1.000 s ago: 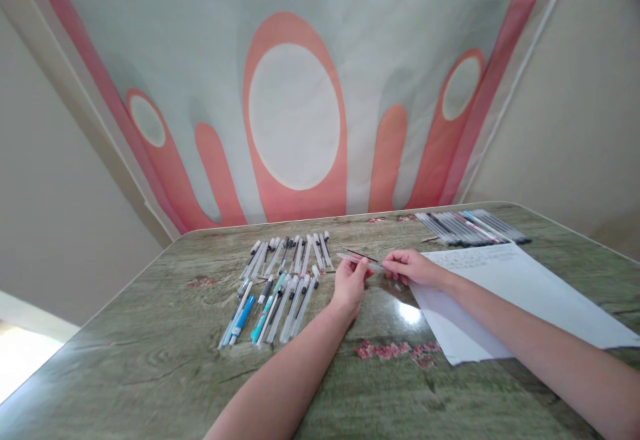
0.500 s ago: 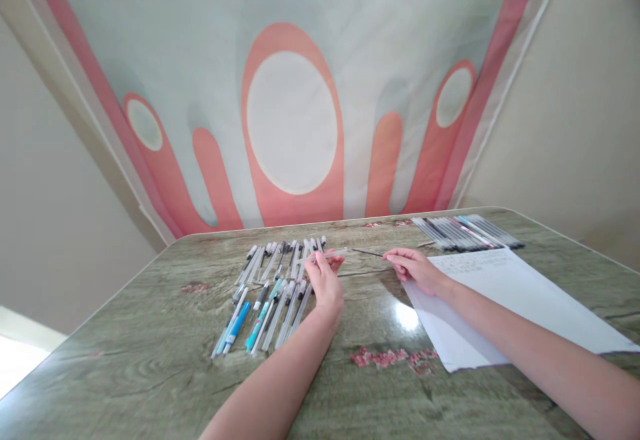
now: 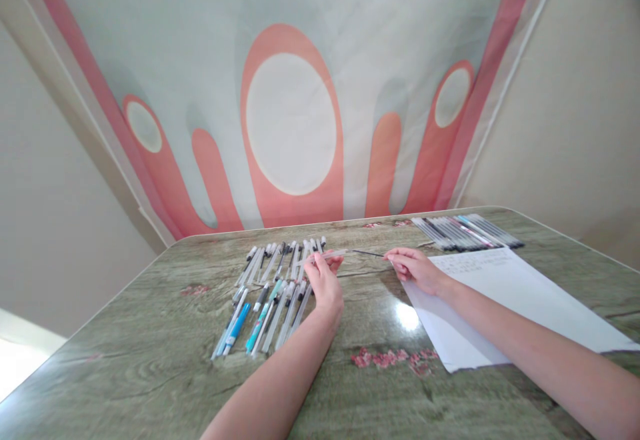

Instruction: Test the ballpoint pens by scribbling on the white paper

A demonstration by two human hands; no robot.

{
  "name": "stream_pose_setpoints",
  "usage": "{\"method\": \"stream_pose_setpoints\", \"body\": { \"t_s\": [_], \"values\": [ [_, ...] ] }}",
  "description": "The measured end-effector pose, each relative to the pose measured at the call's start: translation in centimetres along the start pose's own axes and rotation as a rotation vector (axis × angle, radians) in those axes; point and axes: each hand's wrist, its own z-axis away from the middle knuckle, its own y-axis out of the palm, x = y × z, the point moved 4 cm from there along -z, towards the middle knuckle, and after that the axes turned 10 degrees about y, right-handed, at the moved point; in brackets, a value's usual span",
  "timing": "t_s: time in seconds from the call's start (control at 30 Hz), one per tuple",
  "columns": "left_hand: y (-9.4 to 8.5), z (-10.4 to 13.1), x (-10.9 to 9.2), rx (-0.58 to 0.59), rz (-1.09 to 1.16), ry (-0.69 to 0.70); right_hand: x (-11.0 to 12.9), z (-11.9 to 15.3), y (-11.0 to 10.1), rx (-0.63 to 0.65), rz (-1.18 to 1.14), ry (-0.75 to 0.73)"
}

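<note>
Between the thumb and fingers of my left hand (image 3: 325, 280) is a clear pen barrel (image 3: 336, 254), held nearly level above the table. My right hand (image 3: 411, 269) pinches the right end of a thin dark pen refill (image 3: 369, 253). The refill's left tip meets the barrel's open right end; whether it is inside cannot be made out. Beside my left hand lie two rows of pens: a far row of clear capped pens (image 3: 273, 260), partly behind my fingers, and a nearer row with a blue pen (image 3: 237, 328) and a teal pen (image 3: 259, 327).
Under my right forearm a white sheet of paper (image 3: 505, 320) with handwriting lies on the wood-patterned table (image 3: 150, 373). Beyond the paper, several slim pens or refills (image 3: 465, 233) are lined up side by side. A coral-patterned hanging (image 3: 293, 207) stands behind the table.
Almost nothing differs. The refill and my right hand sit very slightly farther right, while my left hand keeps the barrel in place.
</note>
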Motion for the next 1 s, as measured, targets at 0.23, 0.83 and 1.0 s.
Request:
{"method": "stream_pose_setpoints", "body": {
  "t_s": [0.23, 0.83, 1.0],
  "values": [
    [-0.1, 0.1, 0.2, -0.002, 0.008, -0.050, -0.2, -0.3, -0.3, 0.000, 0.027, 0.009],
    [2.3, 3.9, 1.1, 0.196, 0.334, -0.739, 2.4, 2.6, 2.7, -0.151, 0.272, -0.304],
    [2.4, 3.2, 0.1, 0.090, 0.355, -0.790, 1.6, 2.4, 2.3, -0.134, 0.257, -0.261]
  ]
}}
